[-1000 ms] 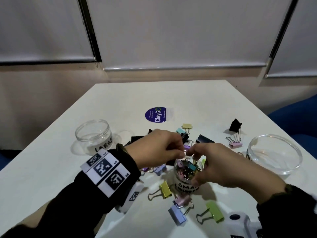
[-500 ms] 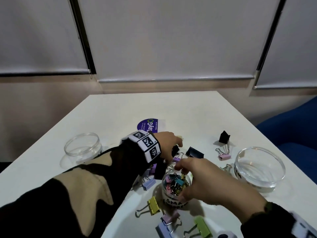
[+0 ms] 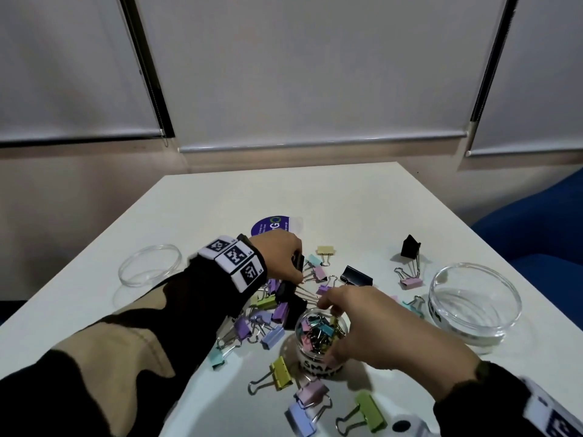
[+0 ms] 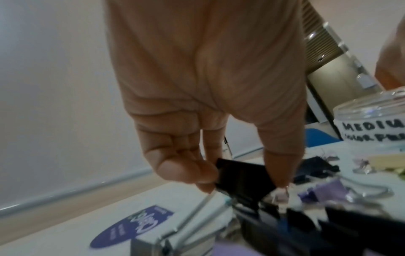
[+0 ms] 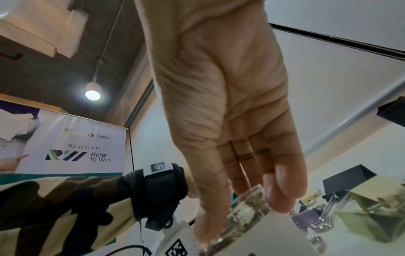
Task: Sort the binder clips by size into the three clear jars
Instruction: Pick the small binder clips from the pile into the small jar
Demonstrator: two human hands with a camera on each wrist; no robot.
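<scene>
The left hand pinches a large black metal binder clip between thumb and fingertips, low over the pile of pastel binder clips on the white table. The right hand curls around the rim of the small clear jar labelled "SMALL", which is full of small coloured clips; the clear "MEDIUM" jar stands right of it, the third clear jar far left.

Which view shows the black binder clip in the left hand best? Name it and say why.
The left wrist view: the black binder clip fills the middle, pinched between thumb and fingers of the left hand. The head view shows only a dark sliver behind that hand. The right wrist view does not show it.
</scene>
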